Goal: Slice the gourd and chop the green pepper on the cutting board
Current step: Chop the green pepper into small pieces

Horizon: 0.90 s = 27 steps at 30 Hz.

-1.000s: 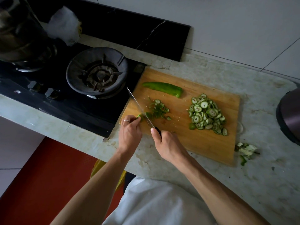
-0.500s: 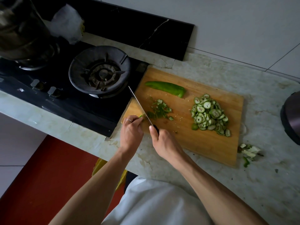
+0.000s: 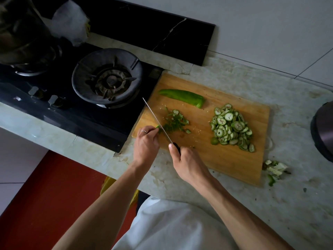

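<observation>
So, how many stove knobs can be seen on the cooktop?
2. Both sit on the cooktop's front edge, left of the empty burner: one knob further left, the other knob beside it. More may be hidden beyond the frame's left edge.

The cutting board (image 3: 225, 156) is plain wood, warm orange-brown, matt, with visible grain. The table (image 3: 297, 186) looks like pale marbled stone, a bit stained and dull. The knife (image 3: 156, 120) has a thin shiny metal blade and a dark handle. The hob (image 3: 59, 112) is glossy black glass, and the burner ring (image 3: 108, 78) on it is dark matt metal, rough-looking. The pepper half (image 3: 182, 96) has smooth waxy skin. There's a thin metal ring (image 3: 143, 131) on the left hand (image 3: 146, 145).
</observation>
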{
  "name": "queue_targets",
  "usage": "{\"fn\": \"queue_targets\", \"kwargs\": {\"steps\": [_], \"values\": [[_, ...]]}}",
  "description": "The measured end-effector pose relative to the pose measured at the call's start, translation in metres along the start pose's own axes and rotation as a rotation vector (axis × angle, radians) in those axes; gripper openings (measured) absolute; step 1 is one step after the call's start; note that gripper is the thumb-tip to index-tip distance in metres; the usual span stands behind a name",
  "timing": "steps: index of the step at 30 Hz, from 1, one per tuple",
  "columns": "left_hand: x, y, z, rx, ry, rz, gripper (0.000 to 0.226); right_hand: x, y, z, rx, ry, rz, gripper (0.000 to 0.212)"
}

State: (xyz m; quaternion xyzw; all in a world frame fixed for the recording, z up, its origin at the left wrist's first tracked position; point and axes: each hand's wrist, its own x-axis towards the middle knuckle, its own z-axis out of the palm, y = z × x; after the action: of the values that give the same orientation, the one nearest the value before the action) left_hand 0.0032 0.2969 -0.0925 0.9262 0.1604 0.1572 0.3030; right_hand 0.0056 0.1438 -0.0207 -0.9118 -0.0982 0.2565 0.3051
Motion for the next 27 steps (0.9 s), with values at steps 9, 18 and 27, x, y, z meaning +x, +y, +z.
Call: {"fn": "queue_targets", "kwargs": {"steps": [9,18,27], "values": [[0.005,0.0,0.007,-0.03,-0.03,-0.031,0.021,0.006,-0.006,0.002,-0.055,0.026,0.009,0.052],[0.004,0.0,0.002,-0.099,0.038,-0.056,0.011,0.005,0.001,0.002,0.04,0.049,0.023,0.055],[0.009,-0.001,0.007,-0.143,0.035,-0.051,0.013,0.002,0.003,-0.003,0.0,0.023,0.025,0.055]]}}
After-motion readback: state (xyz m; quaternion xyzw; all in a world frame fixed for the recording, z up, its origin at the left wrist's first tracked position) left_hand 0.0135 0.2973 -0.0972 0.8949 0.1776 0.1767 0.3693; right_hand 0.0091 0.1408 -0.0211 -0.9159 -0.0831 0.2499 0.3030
